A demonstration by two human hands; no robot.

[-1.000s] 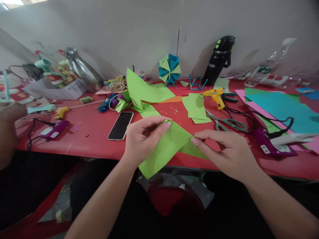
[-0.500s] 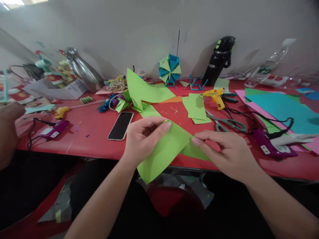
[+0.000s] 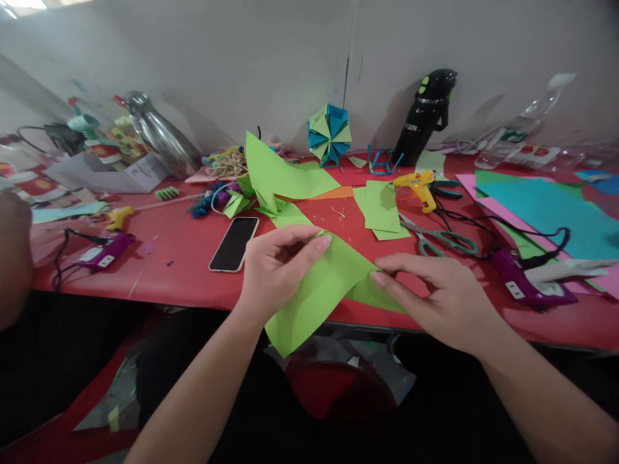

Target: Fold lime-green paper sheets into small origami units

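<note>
A sheet of light green paper (image 3: 316,296) is stretched between my two hands at the front edge of the red table (image 3: 174,283). My left hand (image 3: 280,270) pinches its upper left corner between thumb and fingers. At its right corner, my right hand (image 3: 430,299) grips it with thumb and forefinger. The sheet's lower end bends down past the table edge. Another green piece (image 3: 380,296) lies under it, partly covered. Small cut green sheets (image 3: 382,206) and a larger curled green sheet (image 3: 290,177) are just beyond my hands.
A phone (image 3: 235,245) lies left of my left hand. Scissors (image 3: 449,241), a yellow glue gun (image 3: 418,187) and a purple power strip (image 3: 529,283) sit to the right. Behind stand a paper ball (image 3: 330,134) and a black bottle (image 3: 425,116). Another person's arm (image 3: 14,258) is at far left.
My hands and the green sheet are almost unmoved; my right hand has shifted very slightly. The other person's hand at far left has drawn leftward.
</note>
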